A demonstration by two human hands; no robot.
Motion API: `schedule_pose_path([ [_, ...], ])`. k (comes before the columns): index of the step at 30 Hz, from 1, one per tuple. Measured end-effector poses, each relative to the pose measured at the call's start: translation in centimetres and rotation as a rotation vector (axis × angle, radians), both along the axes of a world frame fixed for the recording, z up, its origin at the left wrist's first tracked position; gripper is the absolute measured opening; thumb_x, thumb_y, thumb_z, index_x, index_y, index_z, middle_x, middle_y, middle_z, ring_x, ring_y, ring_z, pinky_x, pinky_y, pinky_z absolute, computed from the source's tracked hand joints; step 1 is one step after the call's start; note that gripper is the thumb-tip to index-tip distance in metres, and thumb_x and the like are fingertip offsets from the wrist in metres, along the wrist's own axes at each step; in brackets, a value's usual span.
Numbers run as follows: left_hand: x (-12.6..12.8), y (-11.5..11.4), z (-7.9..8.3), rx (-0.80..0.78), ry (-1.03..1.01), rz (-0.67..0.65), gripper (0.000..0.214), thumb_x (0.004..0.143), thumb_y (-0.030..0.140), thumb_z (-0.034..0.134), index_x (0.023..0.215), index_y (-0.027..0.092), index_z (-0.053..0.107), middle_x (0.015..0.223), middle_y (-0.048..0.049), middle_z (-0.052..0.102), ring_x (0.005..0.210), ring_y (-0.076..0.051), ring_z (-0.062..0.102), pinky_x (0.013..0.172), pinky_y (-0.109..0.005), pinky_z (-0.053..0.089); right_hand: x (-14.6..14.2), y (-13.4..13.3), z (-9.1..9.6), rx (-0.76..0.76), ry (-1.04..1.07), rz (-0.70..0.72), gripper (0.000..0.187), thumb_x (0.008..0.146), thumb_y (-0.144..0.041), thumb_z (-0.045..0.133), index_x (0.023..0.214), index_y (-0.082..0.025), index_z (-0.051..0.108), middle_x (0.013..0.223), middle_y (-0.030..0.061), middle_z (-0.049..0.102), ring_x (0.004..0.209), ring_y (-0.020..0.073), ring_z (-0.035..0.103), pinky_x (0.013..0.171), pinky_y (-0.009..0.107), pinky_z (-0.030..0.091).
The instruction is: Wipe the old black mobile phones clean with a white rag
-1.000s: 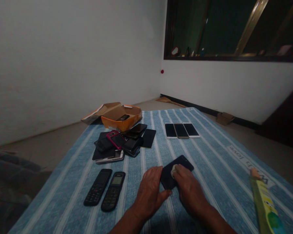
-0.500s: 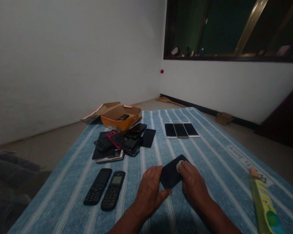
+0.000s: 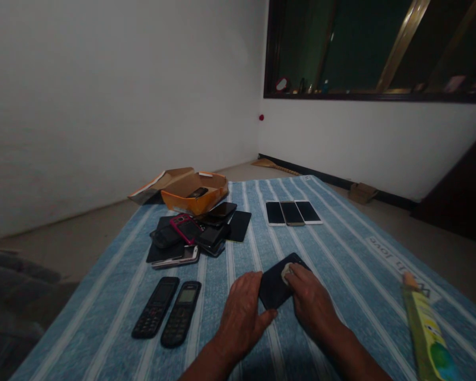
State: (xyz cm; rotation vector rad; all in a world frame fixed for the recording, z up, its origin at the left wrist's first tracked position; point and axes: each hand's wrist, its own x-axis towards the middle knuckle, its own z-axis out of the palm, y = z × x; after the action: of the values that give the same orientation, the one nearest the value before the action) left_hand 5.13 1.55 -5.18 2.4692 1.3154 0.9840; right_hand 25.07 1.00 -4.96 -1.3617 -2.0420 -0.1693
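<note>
A dark smartphone [image 3: 273, 286] lies flat on the blue striped cloth [image 3: 341, 254] right in front of me. My left hand [image 3: 241, 312] lies flat beside it, fingers stretched against its left edge, holding it in place. My right hand [image 3: 311, 301] rests on the phone's right part, fingers pinched on a small pale wad [image 3: 286, 272] pressed to the screen.
Two black keypad phones [image 3: 168, 313] lie side by side at the left. A pile of several phones [image 3: 194, 233] sits in front of an open orange box [image 3: 190, 191]. Three smartphones [image 3: 292, 212] lie in a row farther off. A yellow-green tube [image 3: 428, 330] lies at the right.
My right hand with the pale wad slid from the phone's middle toward its far end, then came back slightly. The left hand stayed put. The view shifted a little.
</note>
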Motion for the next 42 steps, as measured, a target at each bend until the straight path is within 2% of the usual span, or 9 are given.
schedule_pose_path([
  [5, 0.6, 0.0, -0.3, 0.003, -0.088, 0.018, 0.074, 0.068, 0.015, 0.066, 0.136, 0.019, 0.038, 0.121, -0.0134, 0.060, 0.112, -0.033, 0.058, 0.093, -0.053, 0.050, -1.3, -0.2, -0.4, 0.029, 0.037, 0.095, 0.043, 0.082, 0.002, 0.039, 0.112, -0.015, 0.065, 0.120, 0.0152, 0.065, 0.117, 0.0270, 0.058, 0.097, 0.045, 0.051],
  [9, 1.0, 0.0, -0.1, 0.004, -0.150, 0.005, 0.081, 0.066, 0.009, 0.061, 0.141, 0.020, 0.031, 0.123, -0.0122, 0.058, 0.111, -0.030, 0.057, 0.091, -0.051, 0.052, -2.6, 0.3, 0.7, 0.002, 0.099, 0.201, 0.035, 0.089, -0.004, 0.040, 0.112, -0.015, 0.064, 0.120, 0.0149, 0.063, 0.118, 0.0247, 0.055, 0.099, 0.043, 0.049],
  [13, 1.0, -0.2, 0.6, 0.027, -0.148, -0.052, 0.083, 0.069, 0.006, 0.059, 0.144, 0.021, 0.025, 0.127, -0.0131, 0.054, 0.116, -0.030, 0.053, 0.095, -0.052, 0.049, -3.2, 1.6, 2.6, -0.051, 0.138, 0.268, 0.026, 0.093, -0.009, 0.041, 0.105, -0.016, 0.064, 0.107, 0.0125, 0.064, 0.106, 0.0222, 0.057, 0.090, 0.037, 0.051],
  [17, 0.9, -0.3, 1.2, 0.076, -0.127, -0.097, 0.082, 0.074, 0.005, 0.057, 0.146, 0.020, 0.021, 0.128, -0.0155, 0.053, 0.118, -0.031, 0.051, 0.096, -0.053, 0.048, -3.8, 2.5, 3.7, -0.085, 0.082, 0.278, 0.021, 0.090, -0.007, 0.044, 0.089, -0.016, 0.064, 0.089, 0.0078, 0.061, 0.089, 0.0208, 0.056, 0.081, 0.034, 0.048],
  [20, 0.8, -0.4, 1.3, 0.094, -0.109, -0.126, 0.081, 0.075, 0.004, 0.054, 0.147, 0.018, 0.020, 0.128, -0.0169, 0.052, 0.119, -0.032, 0.050, 0.096, -0.052, 0.048, -3.7, 2.9, 4.3, -0.121, 0.006, 0.249, 0.019, 0.085, -0.005, 0.047, 0.078, -0.016, 0.061, 0.080, 0.0046, 0.058, 0.080, 0.0193, 0.053, 0.077, 0.032, 0.043],
  [23, 0.7, -0.4, 0.9, 0.135, -0.091, -0.149, 0.079, 0.076, 0.003, 0.050, 0.148, 0.017, 0.020, 0.132, -0.0183, 0.049, 0.124, -0.034, 0.045, 0.099, -0.056, 0.046, -3.1, 3.3, 5.0, -0.140, -0.065, 0.196, 0.019, 0.082, -0.005, 0.049, 0.076, -0.018, 0.061, 0.078, 0.0035, 0.057, 0.078, 0.0190, 0.051, 0.075, 0.031, 0.040],
  [29, 1.0, -0.5, 0.3, 0.210, -0.034, -0.119, 0.077, 0.077, 0.000, 0.044, 0.149, 0.017, 0.022, 0.134, -0.0189, 0.049, 0.127, -0.035, 0.044, 0.100, -0.061, 0.044, -0.2, 4.4, 5.1, -0.158, -0.094, 0.079, 0.025, 0.070, 0.002, 0.047, 0.073, -0.019, 0.061, 0.077, 0.0031, 0.058, 0.079, 0.0185, 0.052, 0.076, 0.030, 0.039],
  [35, 0.9, -0.7, 0.6, 0.194, 0.001, -0.118, 0.081, 0.075, -0.001, 0.047, 0.149, 0.017, 0.019, 0.136, -0.0204, 0.047, 0.130, -0.038, 0.042, 0.099, -0.061, 0.045, 2.4, 5.7, 3.6, -0.114, 0.041, -0.052, 0.030, 0.069, 0.001, 0.043, 0.076, -0.018, 0.065, 0.080, 0.0052, 0.061, 0.079, 0.0188, 0.056, 0.073, 0.029, 0.044],
  [42, 0.9, -0.5, 0.2, 0.184, -0.029, -0.103, 0.085, 0.071, -0.001, 0.048, 0.150, 0.019, 0.020, 0.137, -0.0197, 0.048, 0.130, -0.039, 0.043, 0.098, -0.063, 0.045, 2.8, 6.2, 2.1, -0.074, 0.322, -0.194, 0.035, 0.074, -0.004, 0.040, 0.085, -0.018, 0.070, 0.082, 0.0056, 0.066, 0.078, 0.0182, 0.063, 0.074, 0.030, 0.049],
])
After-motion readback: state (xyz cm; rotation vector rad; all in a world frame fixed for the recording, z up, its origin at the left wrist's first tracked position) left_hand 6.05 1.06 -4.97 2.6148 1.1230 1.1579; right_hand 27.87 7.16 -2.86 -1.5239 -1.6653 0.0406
